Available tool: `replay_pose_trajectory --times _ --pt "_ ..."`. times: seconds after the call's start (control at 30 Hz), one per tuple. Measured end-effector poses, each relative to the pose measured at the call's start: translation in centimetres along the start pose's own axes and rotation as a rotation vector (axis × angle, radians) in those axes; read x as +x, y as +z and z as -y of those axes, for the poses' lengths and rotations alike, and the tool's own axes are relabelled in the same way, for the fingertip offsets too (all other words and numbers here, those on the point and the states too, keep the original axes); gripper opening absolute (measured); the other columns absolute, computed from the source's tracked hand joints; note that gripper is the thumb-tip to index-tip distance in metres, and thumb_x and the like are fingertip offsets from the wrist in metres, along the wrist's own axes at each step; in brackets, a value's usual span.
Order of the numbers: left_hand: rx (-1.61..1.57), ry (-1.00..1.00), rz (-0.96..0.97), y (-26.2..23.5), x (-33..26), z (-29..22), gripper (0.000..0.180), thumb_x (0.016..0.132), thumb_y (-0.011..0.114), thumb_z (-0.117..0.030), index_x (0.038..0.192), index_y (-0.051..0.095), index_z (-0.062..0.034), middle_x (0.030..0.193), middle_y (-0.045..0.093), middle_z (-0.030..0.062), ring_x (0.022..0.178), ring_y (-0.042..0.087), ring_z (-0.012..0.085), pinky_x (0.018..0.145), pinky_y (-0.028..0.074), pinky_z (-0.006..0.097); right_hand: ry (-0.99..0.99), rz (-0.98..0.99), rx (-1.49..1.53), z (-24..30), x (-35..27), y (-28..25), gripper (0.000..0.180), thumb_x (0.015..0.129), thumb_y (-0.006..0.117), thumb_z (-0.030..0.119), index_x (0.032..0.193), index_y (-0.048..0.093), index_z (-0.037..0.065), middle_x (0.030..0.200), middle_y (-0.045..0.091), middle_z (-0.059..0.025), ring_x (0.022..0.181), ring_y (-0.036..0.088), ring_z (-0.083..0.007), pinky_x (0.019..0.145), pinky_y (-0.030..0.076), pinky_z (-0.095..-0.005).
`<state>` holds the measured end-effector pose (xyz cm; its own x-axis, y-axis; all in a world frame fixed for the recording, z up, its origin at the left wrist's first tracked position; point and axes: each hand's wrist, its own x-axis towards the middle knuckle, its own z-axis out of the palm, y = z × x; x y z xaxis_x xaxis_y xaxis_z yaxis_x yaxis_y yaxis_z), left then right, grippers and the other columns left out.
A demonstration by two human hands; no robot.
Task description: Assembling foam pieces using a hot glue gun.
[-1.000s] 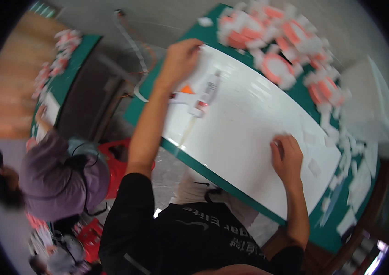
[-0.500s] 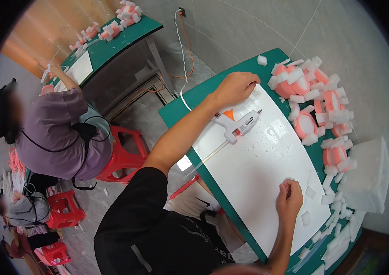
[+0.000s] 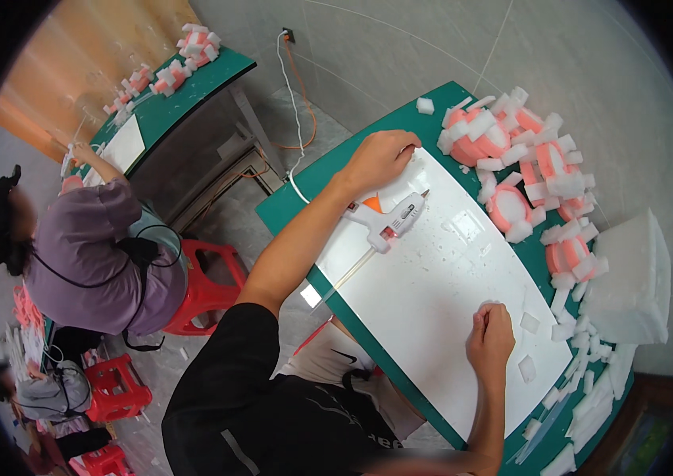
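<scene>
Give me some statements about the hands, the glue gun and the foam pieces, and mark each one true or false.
1. The glue gun lies on the white board, held by no hand. True.
2. The left hand grips the glue gun. False: it rests at the board's far end, beside the gun.
3. The right hand is on the white board. True.
4. The pink-and-white foam pieces are piled on the red stool. False: they lie on the green table.
</scene>
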<state>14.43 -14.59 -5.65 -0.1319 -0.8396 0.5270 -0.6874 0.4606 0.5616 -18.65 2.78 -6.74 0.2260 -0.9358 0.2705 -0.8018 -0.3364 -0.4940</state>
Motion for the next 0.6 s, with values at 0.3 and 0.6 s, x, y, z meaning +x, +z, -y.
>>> replay_pose_trajectory --times 0.3,0.6 --pt "0.002 -0.036 0.023 0.0 0.1 -0.3 0.018 0.089 0.055 -0.008 0.099 0.069 -0.0015 0.098 0.070 0.0157 0.089 0.067 0.0335 0.080 0.052 0.040 0.025 0.020 0.053 -0.3 -0.2 -0.2 0.005 0.090 0.059 0.001 0.089 0.056 0.005 0.079 0.053 -0.0097 0.068 0.051 -0.0226 0.062 0.042 -0.0304" --pt "-0.005 0.009 0.015 0.3 0.2 -0.1 0.017 0.089 0.058 -0.009 0.100 0.069 -0.0015 0.097 0.070 0.0160 0.083 0.067 0.0315 0.076 0.052 0.038 -0.069 -0.114 0.146 -1.0 -0.9 -0.1 0.002 0.084 0.067 0.002 0.086 0.067 0.002 0.075 0.060 -0.0106 0.068 0.057 -0.0233 0.060 0.045 -0.0316"
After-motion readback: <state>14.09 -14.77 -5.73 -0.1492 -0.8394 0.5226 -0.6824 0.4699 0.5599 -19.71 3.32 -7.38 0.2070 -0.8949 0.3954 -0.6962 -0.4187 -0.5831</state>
